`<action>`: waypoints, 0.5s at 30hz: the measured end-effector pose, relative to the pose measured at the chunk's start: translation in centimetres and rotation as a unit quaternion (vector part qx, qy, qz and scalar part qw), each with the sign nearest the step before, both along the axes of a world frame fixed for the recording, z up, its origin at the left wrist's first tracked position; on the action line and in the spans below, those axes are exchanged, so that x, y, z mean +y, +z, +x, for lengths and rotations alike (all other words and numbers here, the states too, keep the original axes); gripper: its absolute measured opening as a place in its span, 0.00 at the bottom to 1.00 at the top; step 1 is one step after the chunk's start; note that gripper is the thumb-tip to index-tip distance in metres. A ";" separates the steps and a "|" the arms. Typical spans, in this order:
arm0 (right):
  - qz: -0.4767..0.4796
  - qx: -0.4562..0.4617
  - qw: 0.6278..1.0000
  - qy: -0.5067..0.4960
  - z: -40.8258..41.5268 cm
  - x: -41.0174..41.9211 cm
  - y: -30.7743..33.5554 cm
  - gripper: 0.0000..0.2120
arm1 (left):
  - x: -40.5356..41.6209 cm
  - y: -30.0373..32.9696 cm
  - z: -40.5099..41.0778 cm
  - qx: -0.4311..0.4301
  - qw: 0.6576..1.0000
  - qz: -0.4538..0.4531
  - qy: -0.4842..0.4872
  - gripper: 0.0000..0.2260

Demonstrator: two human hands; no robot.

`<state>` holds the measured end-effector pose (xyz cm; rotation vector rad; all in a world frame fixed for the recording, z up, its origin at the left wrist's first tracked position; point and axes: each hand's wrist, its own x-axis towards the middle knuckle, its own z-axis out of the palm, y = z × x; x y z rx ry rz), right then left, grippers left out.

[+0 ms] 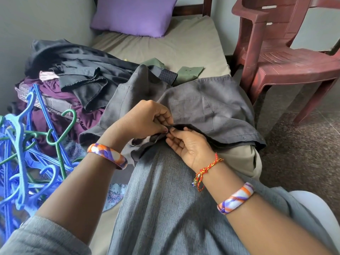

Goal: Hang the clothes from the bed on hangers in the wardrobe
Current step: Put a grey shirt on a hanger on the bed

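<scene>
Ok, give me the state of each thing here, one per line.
grey shirt: spread on bed, unhung
left hand: pinching shirt's edge
right hand: pinching same edge
hangers: tangled heap, bare
clothes pile: crumpled, unhung
chair: upright beside bed

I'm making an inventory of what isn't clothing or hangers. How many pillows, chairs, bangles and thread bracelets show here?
Purple fabric pillow: 1
Maroon plastic chair: 1
Orange, purple and white striped bangles: 2, one on each wrist
Red and yellow thread bracelet: 1
Total: 5
</scene>
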<state>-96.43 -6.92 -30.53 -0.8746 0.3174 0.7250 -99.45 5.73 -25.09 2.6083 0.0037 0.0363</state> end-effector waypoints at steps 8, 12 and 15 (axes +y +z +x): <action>-0.010 -0.002 1.000 0.008 -0.1 0.0 0.1 0.17 | -0.9 -0.7 -0.4 -0.059 0.996 0.028 0.058 0.09; -0.012 0.001 1.000 0.009 -0.2 0.0 0.1 0.16 | -1.2 -0.3 -0.2 -0.038 0.996 0.049 0.067 0.09; -0.012 0.000 1.000 0.012 0.0 -0.1 0.2 0.15 | -1.2 -0.1 -0.4 -0.039 0.997 0.010 0.062 0.09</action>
